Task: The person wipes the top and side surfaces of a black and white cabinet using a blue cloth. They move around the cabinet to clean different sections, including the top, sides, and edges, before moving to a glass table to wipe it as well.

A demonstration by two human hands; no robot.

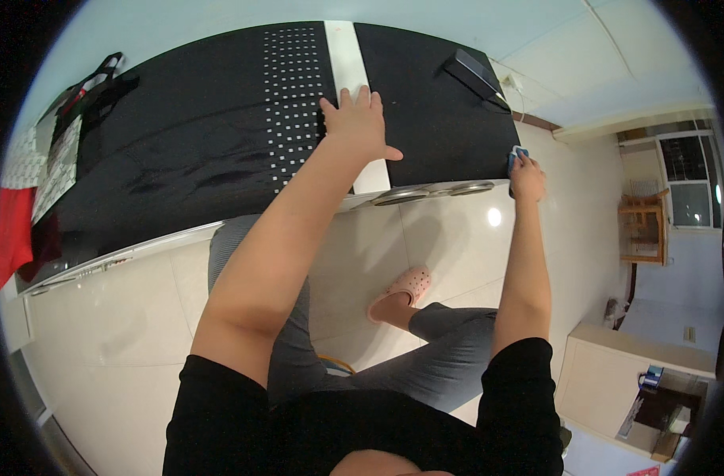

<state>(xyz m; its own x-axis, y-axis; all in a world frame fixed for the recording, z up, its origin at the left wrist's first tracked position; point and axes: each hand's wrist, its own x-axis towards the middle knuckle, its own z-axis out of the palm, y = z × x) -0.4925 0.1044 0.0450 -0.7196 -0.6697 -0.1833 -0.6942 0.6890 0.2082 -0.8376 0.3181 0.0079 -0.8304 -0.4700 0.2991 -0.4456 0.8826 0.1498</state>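
Note:
My left hand [359, 128] rests with its fingers spread on the white stripe [344, 53] of a glossy black cabinet top [207, 89], just right of a patch of small white squares. It holds nothing. My right hand [527, 178] grips a blue and white cloth or sponge [516, 156] against the right end of the cabinet top, at its near corner. Most of that item is hidden by my fingers, so its exact kind cannot be told. Round metal trim [400, 196] shows on the cabinet's front edge between my hands.
A black box-shaped device [470, 72] with a cable lies at the top's back right, near a wall socket [512, 82]. Paper bags [58, 160] and a red bag [13, 232] stand at the far left. A wooden chair [644, 229] is far right; a pink clog [418, 282] is on my foot.

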